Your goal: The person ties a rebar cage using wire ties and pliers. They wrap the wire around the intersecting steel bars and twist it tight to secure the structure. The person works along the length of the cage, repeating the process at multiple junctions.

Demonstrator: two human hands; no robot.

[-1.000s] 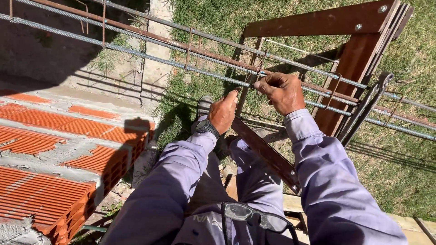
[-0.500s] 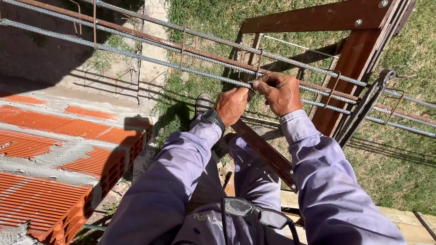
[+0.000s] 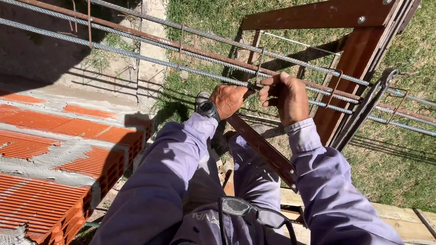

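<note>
You are working both hands at one spot on the nearest ribbed steel bar (image 3: 136, 53) of the rebar cage (image 3: 290, 61), which is running level across the view from upper left to right. Your left hand (image 3: 229, 99), with a dark wristwatch (image 3: 208, 109) on the wrist, is closing narrowly around the bar, fingers curled onto it just left of a rusty stirrup (image 3: 259, 68). Your right hand (image 3: 287, 96) is sitting just beside it, nearly touching, with thumb and fingers pinching tight at the same crossing; what they are gripping is too small to make out. The bar is lying between both hands, at the point where the stirrup is crossing it. The cage is resting on a rusted brown steel frame (image 3: 354, 54), whose diagonal brace (image 3: 265, 152) is passing below your forearms. To your left, a course of orange hollow bricks (image 3: 54, 149) with grey mortar is standing close by. Grass (image 3: 390, 154) is lying beneath the cage. A pair of dark safety glasses (image 3: 252, 211) is hanging at your chest.
</note>
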